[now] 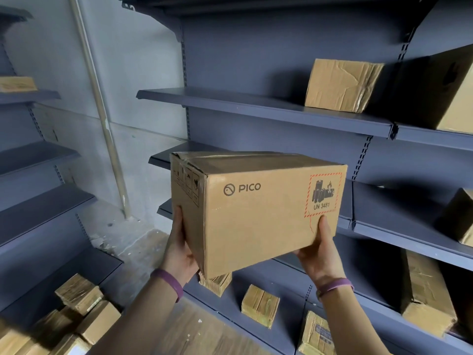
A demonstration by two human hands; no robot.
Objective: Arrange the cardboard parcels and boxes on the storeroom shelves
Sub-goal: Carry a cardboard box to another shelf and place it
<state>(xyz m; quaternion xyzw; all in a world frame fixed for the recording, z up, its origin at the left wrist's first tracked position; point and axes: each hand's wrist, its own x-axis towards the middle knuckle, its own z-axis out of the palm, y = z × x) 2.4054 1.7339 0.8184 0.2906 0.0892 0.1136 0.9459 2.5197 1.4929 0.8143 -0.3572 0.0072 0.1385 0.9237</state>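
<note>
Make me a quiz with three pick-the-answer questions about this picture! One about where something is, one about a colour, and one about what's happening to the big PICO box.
1. Where does the crumpled box sit?
A) on the floor
B) on the upper shelf, higher than the PICO box
C) in a hand

2. What colour are the wristbands?
A) purple
B) green
C) yellow

3. What is happening to the PICO box?
A) it lies open on the floor
B) it is squashed flat
C) it is closed and held up by the left hand and the right hand

Answers:
1 B, it rests on the shelf, up and to the right of the held box.
2 A, a purple band circles each wrist.
3 C, its top flaps are shut and a hand grips each lower end.
</note>
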